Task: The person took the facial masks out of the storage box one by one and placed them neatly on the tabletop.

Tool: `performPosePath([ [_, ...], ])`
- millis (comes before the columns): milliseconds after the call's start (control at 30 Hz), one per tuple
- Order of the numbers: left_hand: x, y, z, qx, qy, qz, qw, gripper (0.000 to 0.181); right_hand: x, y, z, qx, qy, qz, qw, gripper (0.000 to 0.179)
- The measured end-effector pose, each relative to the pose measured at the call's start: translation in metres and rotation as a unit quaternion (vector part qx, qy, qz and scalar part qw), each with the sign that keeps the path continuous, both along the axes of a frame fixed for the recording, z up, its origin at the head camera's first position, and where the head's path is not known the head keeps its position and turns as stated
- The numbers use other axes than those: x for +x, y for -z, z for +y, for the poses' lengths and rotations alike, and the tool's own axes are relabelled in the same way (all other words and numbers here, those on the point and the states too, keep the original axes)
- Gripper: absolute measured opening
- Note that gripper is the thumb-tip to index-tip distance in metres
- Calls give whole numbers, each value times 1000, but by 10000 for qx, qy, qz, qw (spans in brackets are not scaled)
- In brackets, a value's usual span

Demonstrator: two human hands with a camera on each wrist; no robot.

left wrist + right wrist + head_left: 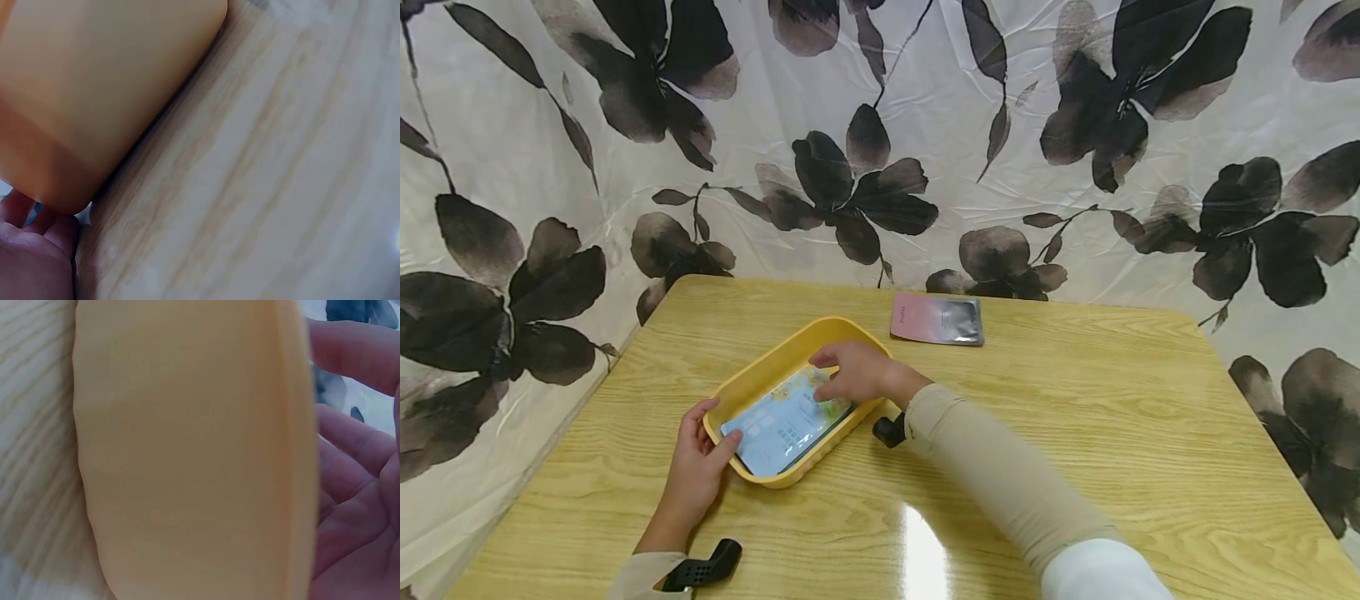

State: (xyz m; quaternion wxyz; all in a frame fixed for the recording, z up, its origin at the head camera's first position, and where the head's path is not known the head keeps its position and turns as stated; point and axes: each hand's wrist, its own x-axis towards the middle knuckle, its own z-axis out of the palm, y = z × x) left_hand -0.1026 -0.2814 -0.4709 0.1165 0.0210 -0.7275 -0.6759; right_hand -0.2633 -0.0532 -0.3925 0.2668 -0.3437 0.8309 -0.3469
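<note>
I see the blue packet [778, 429] inside the yellow basket [797, 350], whose end the left hand [694, 471] grips. Above the packet hangs the right hand [857, 371], fingers apart, perhaps touching; the basket blocks my right-wrist view. Beyond lies a pink packet [925, 319].

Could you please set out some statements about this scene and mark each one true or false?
1. The left hand holds the yellow basket by its rim. True.
2. The pink-and-silver packet lies inside the basket. False: it lies on the table, outside the basket.
3. A blue packet lies in the basket. True.
4. The right hand rests flat on the table. False: it is over the basket, by the blue packet.
5. The cloth behind the table shows dark flowers. True.
</note>
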Motion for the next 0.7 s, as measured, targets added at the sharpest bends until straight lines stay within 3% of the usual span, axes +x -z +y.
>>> performPosePath([
  [267, 1, 0, 0, 35, 33, 62, 10000, 56, 4, 5, -9, 849, 59, 409, 9955, 57],
  [700, 0, 2, 0, 59, 31, 67, 10000, 56, 6, 4, -11, 876, 121, 455, 9950, 54],
])
